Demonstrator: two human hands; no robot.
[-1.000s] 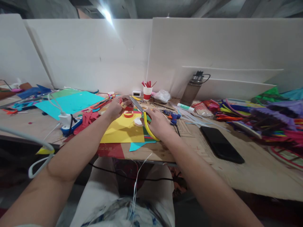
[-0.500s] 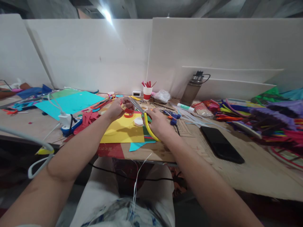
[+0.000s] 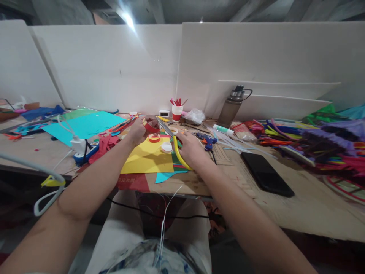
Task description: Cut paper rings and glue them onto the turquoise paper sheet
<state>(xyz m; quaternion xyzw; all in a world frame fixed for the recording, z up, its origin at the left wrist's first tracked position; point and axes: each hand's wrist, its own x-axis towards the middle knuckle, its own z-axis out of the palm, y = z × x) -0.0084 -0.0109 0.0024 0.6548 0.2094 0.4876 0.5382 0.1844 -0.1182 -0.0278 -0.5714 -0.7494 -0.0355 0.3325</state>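
My left hand (image 3: 138,130) is closed on a curved red strip (image 3: 151,129), ring-like, with a pale yellowish patch at one end. In my right hand (image 3: 190,147) are scissors with yellow handles (image 3: 179,155); their metal blades point up and left, close to the left fingers. Whether the blades touch the strip I cannot tell. Beneath the hands lies a yellow sheet (image 3: 148,161). On it rest a red-and-yellow ring (image 3: 154,139) and a small white round piece (image 3: 166,147). A blue scrap (image 3: 169,176) pokes out at the near edge.
A bottle (image 3: 230,107), a glue gun (image 3: 209,141) and a phone (image 3: 266,174) occupy the right side. Behind stands a paper cup (image 3: 177,113) of red sticks. To the left are a turquoise sheet (image 3: 87,123), red strips (image 3: 106,147) and a power strip (image 3: 85,154).
My left hand has turned slightly, and the red strip now shows higher and more side-on, apart from the ring on the sheet. My right hand and the scissors have barely moved.
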